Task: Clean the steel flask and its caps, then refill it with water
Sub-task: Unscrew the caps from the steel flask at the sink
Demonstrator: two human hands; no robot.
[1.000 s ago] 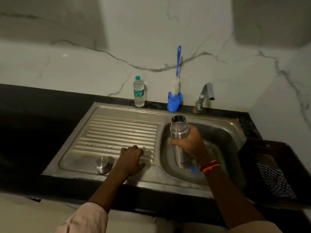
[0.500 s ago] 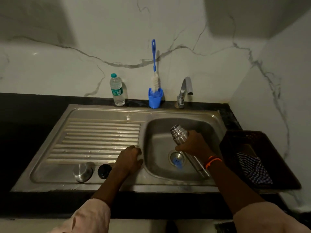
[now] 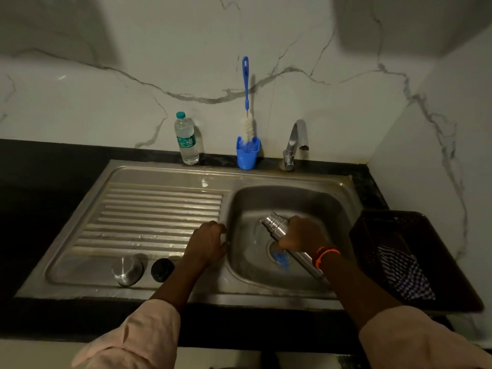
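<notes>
Sink: stainless steel sink unit (image 3: 165, 284) with ribbed drainboard on the left and basin on the right, sitting in a black counter (image 3: 48, 166) against a white marble-look wall.
Basket: dark plastic basket (image 3: 452, 283) sitting right of the basin, checked cloth (image 3: 404, 275) lying inside.
Flask: open-mouthed steel flask (image 3: 279, 229) being held tilted over the basin, threaded mouth pointing up-left, base slanting down-right behind the wrist; a little water seems to be lying in the basin under the mouth, cannot tell for sure.
Right hand: right hand (image 3: 303, 234) wrapping fingers round the flask's upper body just below the neck, gripping it firmly; orange band (image 3: 326, 255) sitting on the wrist.
Left hand: left hand (image 3: 209, 243) resting on the ridge between drainboard and basin, fingers curling loosely over the edge, holding nothing.
Tap: curved steel tap (image 3: 295, 142) standing behind the basin; cannot tell whether it is running.
Brush: blue-handled bottle brush (image 3: 246, 102) standing upright in a blue plastic holder (image 3: 247, 154), leaning on the wall.
Bottle: clear plastic water bottle (image 3: 186, 142) with a teal cap standing left of the holder.
Caps: domed steel outer cap (image 3: 127, 270) and round black inner cap (image 3: 162, 270) sitting side by side at the drainboard's near edge, just left of the left forearm.
Drain: blue strainer (image 3: 279, 258) sitting in the basin drain, partly hidden by the flask.
</notes>
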